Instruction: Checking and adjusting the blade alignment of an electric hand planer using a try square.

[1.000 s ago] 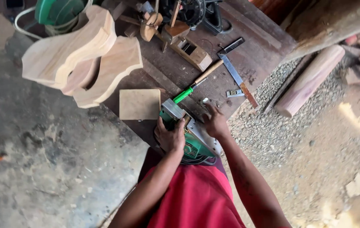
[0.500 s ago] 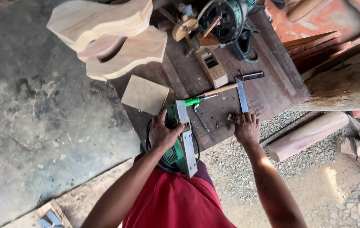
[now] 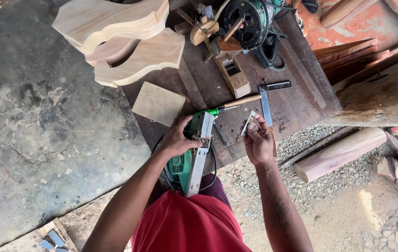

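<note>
My left hand (image 3: 178, 137) grips a green electric planer (image 3: 190, 157) that rests upside down, its metal sole up, at the near edge of a dark wooden workbench (image 3: 297, 100). My right hand (image 3: 258, 140) is lifted just above the bench edge and pinches a small flat metal blade (image 3: 248, 124) between its fingers. A screwdriver with a green and wooden handle (image 3: 229, 105) lies on the bench between the two hands. A metal try square (image 3: 267, 100) lies just beyond my right hand.
A square wooden board (image 3: 158, 103) lies left of the planer. Curved carved wooden pieces (image 3: 119, 37) are stacked at the bench's far left. A wooden hand plane (image 3: 230, 71) and a round power tool (image 3: 248, 21) sit at the back. Logs (image 3: 339, 153) lie on gravel to the right.
My right hand has lifted off the bench and now holds the small metal blade. My left hand stays on the planer. The view has shifted slightly.
</note>
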